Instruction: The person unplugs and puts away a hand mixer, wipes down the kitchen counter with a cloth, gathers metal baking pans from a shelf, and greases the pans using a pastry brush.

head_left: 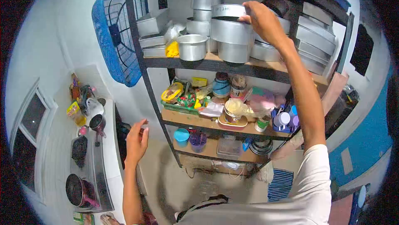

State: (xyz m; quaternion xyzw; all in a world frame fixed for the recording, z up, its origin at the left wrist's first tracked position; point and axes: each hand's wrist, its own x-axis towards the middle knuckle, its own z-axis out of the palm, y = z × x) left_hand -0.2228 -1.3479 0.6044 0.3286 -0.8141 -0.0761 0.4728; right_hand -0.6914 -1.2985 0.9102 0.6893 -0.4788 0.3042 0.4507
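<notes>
My right hand (262,22) reaches up to the top shelf and pinches the rim of a round cake pan (226,9) with dark handwriting on its side. This pan sits in or just behind the top of a larger round pan (231,31); which of the two is partly hidden. Beside them stand a smaller round pan (192,48) and a stack of round pans (206,1). My left hand (136,142) hangs in the air left of the rack, holding nothing, with its fingers apart.
Rectangular pans (316,33) are stacked at the shelf's right end. A blue basket (118,33) hangs left of the rack. Lower shelves carry a green tray (178,107), tubs and bottles. On the left, a counter bears a stove (99,171) and a pan (75,189).
</notes>
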